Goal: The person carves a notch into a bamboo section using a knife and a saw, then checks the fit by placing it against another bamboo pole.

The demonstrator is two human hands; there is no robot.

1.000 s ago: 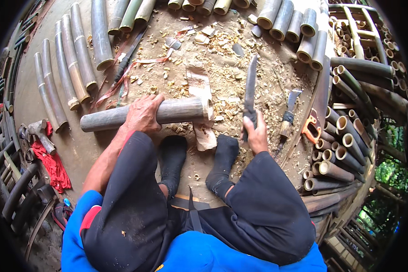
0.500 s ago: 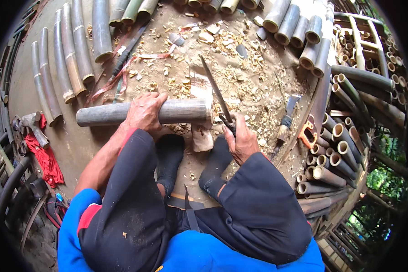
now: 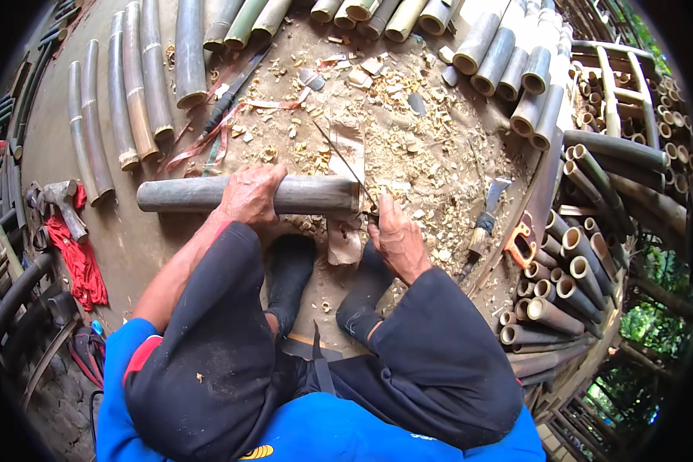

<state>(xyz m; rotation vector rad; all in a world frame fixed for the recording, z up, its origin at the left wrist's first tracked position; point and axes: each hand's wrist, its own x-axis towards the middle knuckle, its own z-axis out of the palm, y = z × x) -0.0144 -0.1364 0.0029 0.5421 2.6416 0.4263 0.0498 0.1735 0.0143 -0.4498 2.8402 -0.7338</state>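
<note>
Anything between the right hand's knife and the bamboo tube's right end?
Nothing visible: the knife in the right hand is at the right end of the bamboo tube, contact unclear; the left hand holds the tube farther left.

There are two hands (image 3: 252, 192), one held knife (image 3: 346, 163), one held bamboo tube (image 3: 316, 194) and one saw (image 3: 524, 230).

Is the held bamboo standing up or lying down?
Lying down: the bamboo tube stretches sideways under the left hand, across a wood block.

Bamboo workshop, stacked cut tubes (image 3: 556, 316), scattered shavings (image 3: 396, 98), orange-handled saw (image 3: 523, 231)
</note>
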